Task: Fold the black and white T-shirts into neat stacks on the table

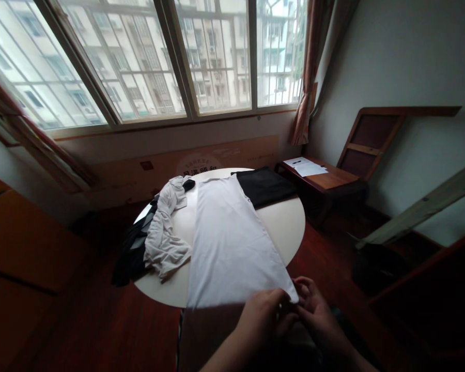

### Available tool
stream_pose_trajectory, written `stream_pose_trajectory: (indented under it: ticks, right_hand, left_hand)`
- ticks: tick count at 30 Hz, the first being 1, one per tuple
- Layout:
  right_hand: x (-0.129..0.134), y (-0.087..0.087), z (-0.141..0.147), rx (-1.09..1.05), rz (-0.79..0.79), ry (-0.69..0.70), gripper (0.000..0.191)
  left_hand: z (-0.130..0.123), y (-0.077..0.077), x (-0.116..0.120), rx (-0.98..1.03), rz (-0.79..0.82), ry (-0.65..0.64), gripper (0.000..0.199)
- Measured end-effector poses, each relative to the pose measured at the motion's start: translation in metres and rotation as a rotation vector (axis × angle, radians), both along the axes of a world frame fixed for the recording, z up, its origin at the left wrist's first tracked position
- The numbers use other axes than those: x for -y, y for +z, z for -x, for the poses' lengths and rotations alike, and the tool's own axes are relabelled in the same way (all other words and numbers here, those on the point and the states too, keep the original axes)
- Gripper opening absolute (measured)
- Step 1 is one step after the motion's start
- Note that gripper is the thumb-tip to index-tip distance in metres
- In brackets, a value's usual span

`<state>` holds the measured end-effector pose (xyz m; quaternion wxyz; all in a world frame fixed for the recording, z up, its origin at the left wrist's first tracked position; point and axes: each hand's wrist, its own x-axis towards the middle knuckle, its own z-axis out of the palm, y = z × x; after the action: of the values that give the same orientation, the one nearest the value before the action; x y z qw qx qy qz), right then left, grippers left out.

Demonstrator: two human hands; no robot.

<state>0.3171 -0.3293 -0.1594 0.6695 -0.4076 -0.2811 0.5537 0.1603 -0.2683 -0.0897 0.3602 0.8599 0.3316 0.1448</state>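
White cloth [228, 243] lies flat across the middle of the round table [290, 232], its near end hanging over the near edge. Left hand [267, 310] and right hand [313, 305] meet at the cloth's near right corner, both pinching it between the fingers. Crumpled grey garment [165, 227] rests at the table's left, beside dark clothing [129, 253] that overhangs the left edge. Folded black cloth [265, 186] sits at the far right, touching the white cloth.
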Motion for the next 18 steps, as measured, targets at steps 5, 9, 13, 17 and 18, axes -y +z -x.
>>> stream_pose_trajectory:
  ticks: [5, 9, 13, 17, 18]
  right_hand:
    - [0.002, 0.002, -0.003, -0.167, 0.06, 0.111, 0.063]
    - [0.004, 0.0, -0.004, -0.159, 0.077, 0.143, 0.043]
    - [0.006, 0.0, -0.002, -0.035, 0.066, 0.13, 0.042]
    - [0.009, 0.005, -0.001, 0.193, 0.074, 0.091, 0.056]
    - [0.01, 0.006, -0.001, 0.254, 0.069, 0.084, 0.06]
  left_hand:
    - [0.002, 0.008, -0.003, 0.119, 0.158, 0.094, 0.012]
    - [-0.002, 0.011, -0.004, 0.153, 0.225, 0.123, 0.012]
    - [-0.004, 0.011, -0.01, 0.249, 0.421, 0.168, 0.008]
    - [0.002, 0.014, -0.012, 0.34, 0.453, 0.155, 0.012]
    - [0.005, 0.016, -0.011, 0.351, 0.406, 0.162, 0.012]
